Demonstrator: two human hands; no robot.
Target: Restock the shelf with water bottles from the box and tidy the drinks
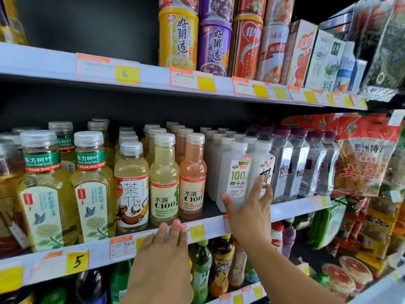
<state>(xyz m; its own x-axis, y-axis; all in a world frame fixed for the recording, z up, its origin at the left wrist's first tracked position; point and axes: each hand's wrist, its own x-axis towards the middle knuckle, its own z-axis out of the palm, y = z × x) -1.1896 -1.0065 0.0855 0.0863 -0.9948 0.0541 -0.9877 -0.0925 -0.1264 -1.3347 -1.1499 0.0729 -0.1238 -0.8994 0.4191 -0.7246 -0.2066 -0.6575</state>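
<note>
The middle shelf (pixel 210 224) carries rows of drinks. My right hand (pixel 249 213) is spread open against the front white coconut water bottle (pixel 235 172), thumb at its lower left, fingertips reaching the second white bottle (pixel 264 163) beside it. My left hand (pixel 163 253) rests with straight fingers on the shelf's front price rail, just below the pale yellow C100 bottle (pixel 164 183). A pink C100 bottle (pixel 192 178) stands between the yellow one and the coconut water. Clear soda water bottles (pixel 285 167) with purple caps stand to the right. No box is in view.
Large green-label tea bottles (pixel 89 185) and a tea bottle with an orange label (pixel 131 187) fill the shelf's left. Porridge cans (pixel 178 38) and cartons stand on the upper shelf. Snack bags (pixel 361 161) hang at the right. More bottles (pixel 221 266) stand on the lower shelf.
</note>
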